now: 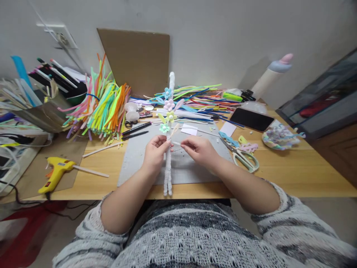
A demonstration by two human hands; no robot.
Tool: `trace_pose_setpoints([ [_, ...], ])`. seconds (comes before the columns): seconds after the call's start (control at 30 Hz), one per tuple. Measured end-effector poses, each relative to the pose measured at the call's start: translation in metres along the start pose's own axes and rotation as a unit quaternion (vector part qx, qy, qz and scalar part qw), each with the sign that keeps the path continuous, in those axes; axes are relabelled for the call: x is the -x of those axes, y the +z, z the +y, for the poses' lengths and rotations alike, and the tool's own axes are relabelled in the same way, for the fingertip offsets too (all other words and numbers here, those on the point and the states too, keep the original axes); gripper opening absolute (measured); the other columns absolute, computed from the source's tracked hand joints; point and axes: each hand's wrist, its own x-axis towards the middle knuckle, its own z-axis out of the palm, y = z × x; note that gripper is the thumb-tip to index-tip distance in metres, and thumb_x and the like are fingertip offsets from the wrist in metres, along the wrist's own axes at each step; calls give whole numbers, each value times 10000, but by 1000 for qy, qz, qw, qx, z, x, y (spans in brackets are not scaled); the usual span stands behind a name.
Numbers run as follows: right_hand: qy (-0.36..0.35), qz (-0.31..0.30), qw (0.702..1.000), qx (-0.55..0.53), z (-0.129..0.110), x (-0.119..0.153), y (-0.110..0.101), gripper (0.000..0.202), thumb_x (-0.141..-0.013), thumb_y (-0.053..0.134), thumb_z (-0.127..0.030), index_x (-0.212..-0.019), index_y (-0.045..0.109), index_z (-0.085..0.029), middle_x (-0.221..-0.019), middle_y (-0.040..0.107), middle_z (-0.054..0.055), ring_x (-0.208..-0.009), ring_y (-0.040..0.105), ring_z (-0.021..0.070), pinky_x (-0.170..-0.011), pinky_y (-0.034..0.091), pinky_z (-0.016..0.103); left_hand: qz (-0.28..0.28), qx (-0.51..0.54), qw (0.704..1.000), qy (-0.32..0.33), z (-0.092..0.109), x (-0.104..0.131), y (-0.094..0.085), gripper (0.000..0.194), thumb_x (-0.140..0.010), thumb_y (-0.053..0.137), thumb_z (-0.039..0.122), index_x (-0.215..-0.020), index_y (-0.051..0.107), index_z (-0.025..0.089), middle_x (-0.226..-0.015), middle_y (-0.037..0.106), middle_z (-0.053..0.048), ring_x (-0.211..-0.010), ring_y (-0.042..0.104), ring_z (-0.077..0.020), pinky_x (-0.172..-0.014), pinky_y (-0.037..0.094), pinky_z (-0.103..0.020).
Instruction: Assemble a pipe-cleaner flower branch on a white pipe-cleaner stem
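1. One hand, the left (154,154), has its fingers closed around the middle of a tall, fuzzy white stem (168,163), which stands roughly upright in view above a flat grey mat (134,167) on the light wooden table (292,171). Too firm a squeeze could flatten the fuzz or bend the stem.
2. The right hand (202,150) pinches a thin white strip (177,143) between thumb and fingers, just beside the stem. Whether the strip is joined to the stem I cannot tell; a pull sideways could tug it loose or twist the stem.
3. Small pastel flowers in blue (167,93), pink (169,105), yellow (170,117) and mint green (164,128) sit close together above the left fingers. If that grip slides up, it could crush the mint one or knock it askew.
4. The yellow plastic glue gun (58,171) lies near the table's front edge, on the left. A snag on its dark cord could drag it off; if it is hot, which does not show, its nozzle could burn a forearm.
5. The pale green-handled scissors (247,160) lie by the right forearm, where a wide elbow swing could shove them.
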Motion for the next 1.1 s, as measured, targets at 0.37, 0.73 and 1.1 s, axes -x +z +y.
trace_pose_setpoints([
  [0.37, -102, -18, 942, 320, -62, 9, -37, 222, -842, 380, -176, -744, 576, -140, -686, 587, 43, -611, 464, 116, -536, 230, 260, 18, -257, 959, 123, 36, 6, 2, 200, -721, 602, 299, -841, 628, 142, -736, 619, -26, -589, 541, -107, -533, 463, -233],
  [0.73, -216, -123, 888, 386, -109, -38, -85, 178, -788, 417, -89, -789, 587, -140, -714, 584, 54, -637, 481, 138, -557, 244, 279, -110, -501, 753, 413, 55, 12, 6, 155, -804, 470, 136, -739, 611, 143, -748, 614, -59, -725, 546, -142, -659, 436, -264],
  [1.1, -153, -326, 921, 146, -86, -79, -105, 154, -774, 556, -230, -870, 666, -180, -625, 593, -32, -561, 476, 67, -551, 334, 207, -284, -407, 801, 335, 74, 49, -4, 81, -810, 505, 152, -777, 579, 158, -747, 604, -44, -705, 549, -114, -638, 439, -246],
])
